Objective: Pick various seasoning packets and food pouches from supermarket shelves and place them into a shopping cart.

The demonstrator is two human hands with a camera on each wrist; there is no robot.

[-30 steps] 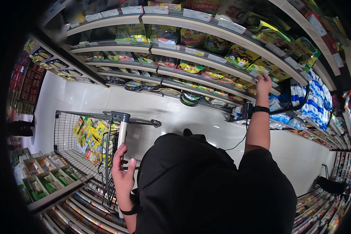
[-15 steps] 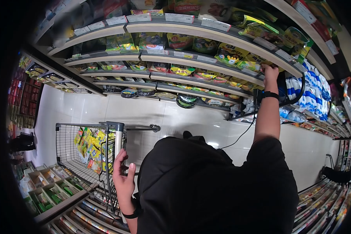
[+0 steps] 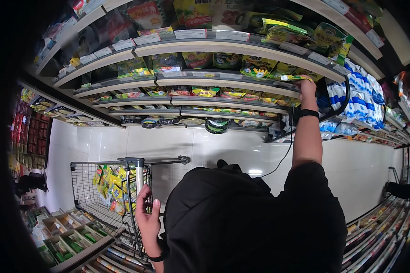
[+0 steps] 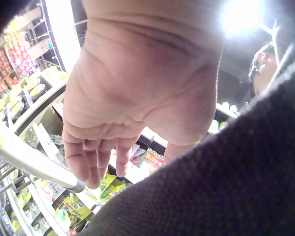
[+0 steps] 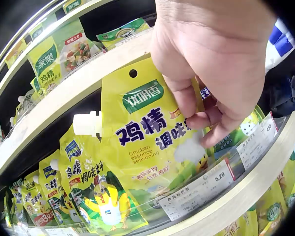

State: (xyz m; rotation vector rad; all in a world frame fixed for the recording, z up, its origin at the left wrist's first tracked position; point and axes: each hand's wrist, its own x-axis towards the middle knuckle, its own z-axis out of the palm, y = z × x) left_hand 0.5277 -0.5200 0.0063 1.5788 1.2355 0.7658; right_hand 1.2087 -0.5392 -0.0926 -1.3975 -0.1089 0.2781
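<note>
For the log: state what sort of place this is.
Most likely a supermarket aisle: long shelves carry price tags, the right hand grips a yellow chicken seasoning pouch, and a wire shopping cart stands alongside.

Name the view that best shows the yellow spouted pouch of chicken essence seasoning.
Right wrist: the yellow spouted pouch fills the frame, label readable, pinched by the right hand. Head view shows only a small sliver; left wrist view shows none.

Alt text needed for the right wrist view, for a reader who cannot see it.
A right hand pinches a yellow spouted pouch of chicken essence seasoning at a pale store shelf. Matching yellow pouches stand beside it, behind white price tags.
</note>
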